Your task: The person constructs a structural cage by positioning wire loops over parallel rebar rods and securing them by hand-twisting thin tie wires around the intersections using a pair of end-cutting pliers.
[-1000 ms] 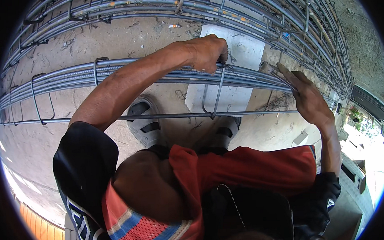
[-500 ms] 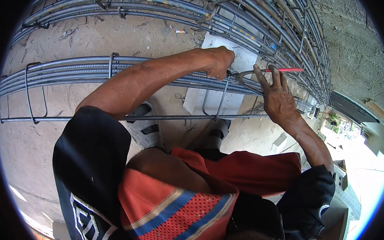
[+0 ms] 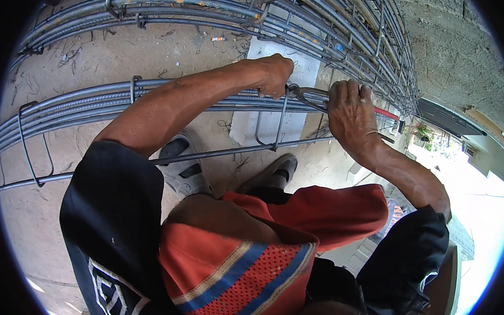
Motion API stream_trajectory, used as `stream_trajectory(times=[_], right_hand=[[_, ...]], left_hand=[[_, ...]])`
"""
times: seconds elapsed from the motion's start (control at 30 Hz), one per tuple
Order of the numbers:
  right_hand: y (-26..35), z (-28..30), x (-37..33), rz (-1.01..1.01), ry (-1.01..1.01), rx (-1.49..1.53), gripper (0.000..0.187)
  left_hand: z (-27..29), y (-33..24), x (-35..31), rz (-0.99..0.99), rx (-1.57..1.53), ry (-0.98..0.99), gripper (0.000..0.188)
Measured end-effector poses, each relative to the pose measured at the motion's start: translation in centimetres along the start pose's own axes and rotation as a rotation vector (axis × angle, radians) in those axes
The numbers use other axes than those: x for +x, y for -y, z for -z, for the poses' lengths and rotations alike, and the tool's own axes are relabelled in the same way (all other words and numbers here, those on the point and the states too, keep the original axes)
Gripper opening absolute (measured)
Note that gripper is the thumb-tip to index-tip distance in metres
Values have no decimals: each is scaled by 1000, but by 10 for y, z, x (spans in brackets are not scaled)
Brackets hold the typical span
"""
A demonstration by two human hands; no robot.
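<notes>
A pair of pincers (image 3: pixel 386 114) with a red handle lies across the bundle of steel reinforcing bars (image 3: pixel 205 101). Its jaws meet the bars beside the top of a bent wire stirrup (image 3: pixel 282 120). My right hand (image 3: pixel 351 118) is closed round the pincers' handles, with the red grip sticking out past the knuckles. Just left of the jaws, my left hand (image 3: pixel 274 76) is curled in a fist over the bars. What its fingers hold is hidden.
A larger rebar cage (image 3: pixel 336 29) curves along the far side. A pale flat board (image 3: pixel 242 127) lies under the bars. A single lower bar (image 3: pixel 218 153) crosses above my grey shoes (image 3: pixel 183 168). Wire scraps litter the concrete floor, and a rough wall (image 3: pixel 453 50) stands at right.
My right hand has gone from outstretched fingers at the red handle to a closed grip round the pincers. My left hand stays at the same joint. The whole view has shifted slightly.
</notes>
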State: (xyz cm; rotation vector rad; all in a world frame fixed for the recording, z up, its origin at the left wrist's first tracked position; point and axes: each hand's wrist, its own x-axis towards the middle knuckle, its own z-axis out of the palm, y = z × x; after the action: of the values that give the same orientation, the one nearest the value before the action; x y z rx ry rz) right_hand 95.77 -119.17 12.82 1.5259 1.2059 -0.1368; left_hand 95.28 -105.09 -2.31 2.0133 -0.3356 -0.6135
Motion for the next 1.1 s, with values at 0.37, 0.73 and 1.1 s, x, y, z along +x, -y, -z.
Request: stream_trajectory(times=[0.37,0.73,1.1], right_hand=[[-13,-3,16,44,-48,128,12],[-19,-9,12,128,37,228,24],[-87,-22,1,98,1454,2182,66]], left_hand=[[0,3,-3,75,-120,108,62],[-44,-47,18,-161,-108,-380,33],[-50,-38,9,-363,-138,-439,26]])
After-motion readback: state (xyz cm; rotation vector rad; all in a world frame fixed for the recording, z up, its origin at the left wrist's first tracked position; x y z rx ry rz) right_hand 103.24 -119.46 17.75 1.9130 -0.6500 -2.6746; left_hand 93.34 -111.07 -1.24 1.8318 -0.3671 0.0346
